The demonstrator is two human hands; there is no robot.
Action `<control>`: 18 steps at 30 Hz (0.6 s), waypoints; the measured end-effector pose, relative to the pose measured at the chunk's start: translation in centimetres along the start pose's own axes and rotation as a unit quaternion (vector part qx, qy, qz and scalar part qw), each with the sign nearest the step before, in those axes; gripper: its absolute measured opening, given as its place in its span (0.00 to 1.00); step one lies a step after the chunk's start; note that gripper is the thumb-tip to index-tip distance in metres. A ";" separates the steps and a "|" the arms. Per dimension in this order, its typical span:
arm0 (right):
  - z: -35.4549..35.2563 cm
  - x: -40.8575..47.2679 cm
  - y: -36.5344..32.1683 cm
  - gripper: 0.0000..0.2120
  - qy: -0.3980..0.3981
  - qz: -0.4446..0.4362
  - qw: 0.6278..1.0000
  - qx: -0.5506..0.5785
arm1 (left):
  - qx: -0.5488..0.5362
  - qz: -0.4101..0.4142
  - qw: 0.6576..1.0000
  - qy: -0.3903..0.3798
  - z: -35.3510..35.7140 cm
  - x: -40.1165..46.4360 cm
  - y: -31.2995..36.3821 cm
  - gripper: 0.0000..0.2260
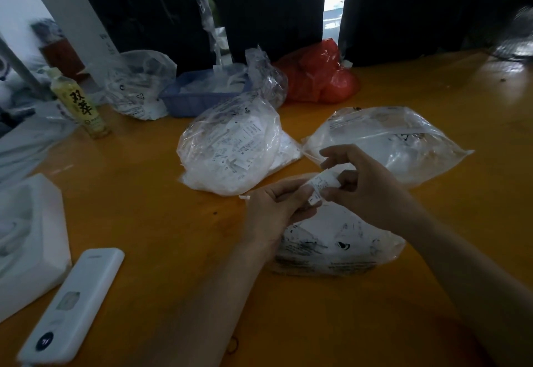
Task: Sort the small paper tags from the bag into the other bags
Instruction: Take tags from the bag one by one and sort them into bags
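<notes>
Head view, and I'm seeing both hands meet over the orange table [138, 193]. The left hand [274, 208] and right hand [366, 190] are both pinching the same small paper tags [318, 186], fingers curled on them, right above a clear bag [340, 245] lying flat. A stuffed bag of tags [230, 150] sits just behind, another clear bag [398, 141] to its right. A white remote [72, 303] lies off to the left, with a drink bottle [79, 104] farther back.
</notes>
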State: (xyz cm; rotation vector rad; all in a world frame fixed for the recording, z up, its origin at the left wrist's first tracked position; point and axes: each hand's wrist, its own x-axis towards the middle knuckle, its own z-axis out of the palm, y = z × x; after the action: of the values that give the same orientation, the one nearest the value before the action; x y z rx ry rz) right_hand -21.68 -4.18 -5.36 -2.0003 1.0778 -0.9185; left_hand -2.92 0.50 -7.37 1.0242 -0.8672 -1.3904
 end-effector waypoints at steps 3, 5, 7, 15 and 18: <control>0.1 0.1 0.1 0.22 0.044 0.035 0.998 0.029 | -0.019 -0.005 0.999 0.030 0.0 0.1 0.0 0.09; -0.1 0.2 0.2 0.12 0.069 0.052 0.996 0.037 | -0.031 -0.010 0.998 0.046 0.0 0.3 -0.1 0.13; 0.0 0.0 0.2 0.05 0.065 0.046 0.997 0.006 | -0.038 -0.013 0.998 0.057 0.0 0.4 -0.2 0.17; 1.4 -0.6 -1.3 0.03 0.003 0.012 1.000 -0.018 | -0.035 -0.003 0.998 0.051 -0.4 0.6 -0.4 0.15; 1.4 -0.6 -1.0 0.06 0.008 0.015 0.999 -0.039 | -0.034 -0.003 0.999 0.039 -0.5 0.5 -0.4 0.13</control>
State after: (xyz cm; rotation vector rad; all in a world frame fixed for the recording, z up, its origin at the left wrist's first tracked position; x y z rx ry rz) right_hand -20.34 -2.91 -5.45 -2.0388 1.1647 -0.8899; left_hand -2.60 0.02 -7.92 1.0237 -0.7558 -1.3677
